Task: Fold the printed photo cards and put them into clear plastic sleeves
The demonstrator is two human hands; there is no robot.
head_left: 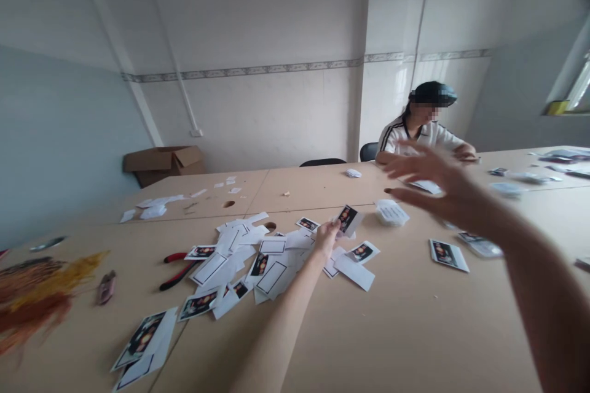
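Observation:
My left hand (328, 237) grips a printed card (349, 220) with a dark picture on it, held above the pile of cards. Raised over the right side of the table, my right hand (426, 173) has its fingers spread and looks blurred, with nothing visible in it. Under and left of my left hand lies a loose heap of white cards (276, 279), some blank with a black frame, some with dark pictures. Beneath my right forearm, one picture card (448, 255) lies alone. A small clear plastic box (391, 213) with white contents stands between my hands.
Red-handled pliers (177, 270) touch the heap's left edge. Yellow and orange fibres (50, 295) lie at far left. A co-worker (421, 126) sits across the table at the right. An open cardboard box (163, 163) stands behind the table.

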